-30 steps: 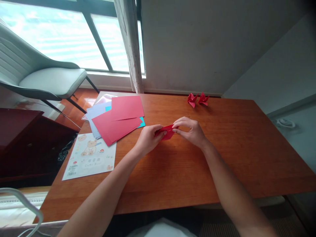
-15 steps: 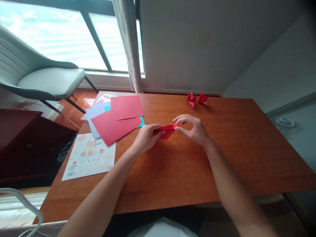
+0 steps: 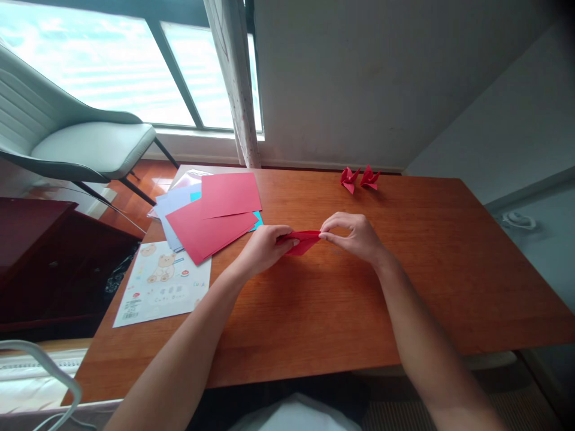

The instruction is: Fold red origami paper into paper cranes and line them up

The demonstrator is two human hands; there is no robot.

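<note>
A folded piece of red paper (image 3: 304, 242) is held in the air over the middle of the table. My left hand (image 3: 268, 246) is closed on its left end, the thumb on the near side. At the right tip, my right hand (image 3: 348, 235) pinches the paper between thumb and fingertips. Part of the paper is hidden behind my left fingers. Two folded red paper figures, one on the left (image 3: 349, 179) and one on the right (image 3: 369, 178), stand near the table's far edge.
Red paper sheets (image 3: 230, 194) lie over pale and blue sheets on the left of the wooden table (image 3: 305, 335). A white bear-printed sheet (image 3: 164, 287) lies nearer me. A chair (image 3: 94, 149) stands beyond the left side, by the window.
My right fingers have come together on the right tip of the red paper, where the index finger was raised before. The paper's top edge now looks flatter and straighter.
</note>
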